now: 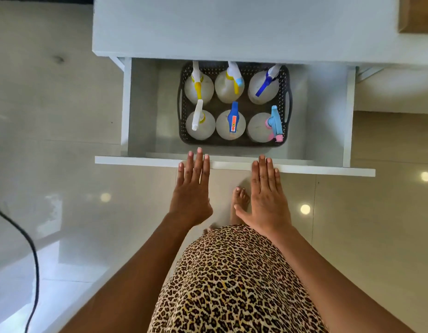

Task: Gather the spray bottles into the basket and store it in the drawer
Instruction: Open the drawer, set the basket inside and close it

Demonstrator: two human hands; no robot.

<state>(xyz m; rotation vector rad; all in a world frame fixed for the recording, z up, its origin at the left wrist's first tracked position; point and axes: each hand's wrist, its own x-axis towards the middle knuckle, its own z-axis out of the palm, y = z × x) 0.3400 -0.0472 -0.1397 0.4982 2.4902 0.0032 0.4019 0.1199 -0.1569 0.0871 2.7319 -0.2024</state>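
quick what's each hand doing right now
Left hand: open, flat, holding nothing, fingertips at the drawer front.
Right hand: open, flat, holding nothing, at the same edge.

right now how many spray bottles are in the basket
6, all upright in the basket inside the open drawer: three in the back row, three in the front row. None seem hidden.

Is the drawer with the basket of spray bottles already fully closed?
No, the drawer stands pulled out, with the basket of six spray bottles visible inside.
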